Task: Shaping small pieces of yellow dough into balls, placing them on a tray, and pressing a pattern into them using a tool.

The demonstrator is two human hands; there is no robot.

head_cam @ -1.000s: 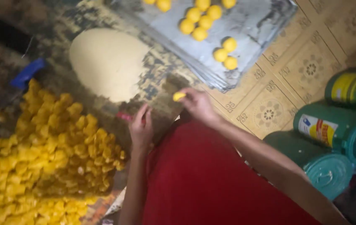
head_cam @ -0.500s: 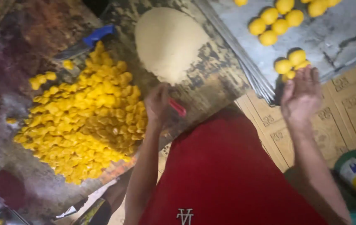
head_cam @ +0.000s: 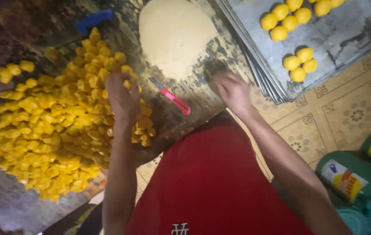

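My left hand (head_cam: 122, 98) lies on the right edge of a big pile of small yellow pieces (head_cam: 50, 126), fingers curled down into it; what it grips is hidden. My right hand (head_cam: 233, 92) hovers over the worn metal work surface (head_cam: 226, 54), at the lower right edge of a pale dough mound (head_cam: 174, 37), with nothing visible in it. A pink-handled cutter (head_cam: 174, 101) lies on the surface between my hands. Round yellow balls (head_cam: 300, 63) sit in small groups on a grey metal tray (head_cam: 346, 30) at the upper right.
A blue-handled tool (head_cam: 94, 19) lies beyond the pile at the top. More trays are stacked under the grey one. Green tins (head_cam: 350, 178) stand on the patterned tile floor (head_cam: 350, 115) at the lower right. My red shirt fills the bottom middle.
My right hand has come back from the tray to the edge of the dough mound. My left hand has moved from beside the pink cutter onto the yellow pile.
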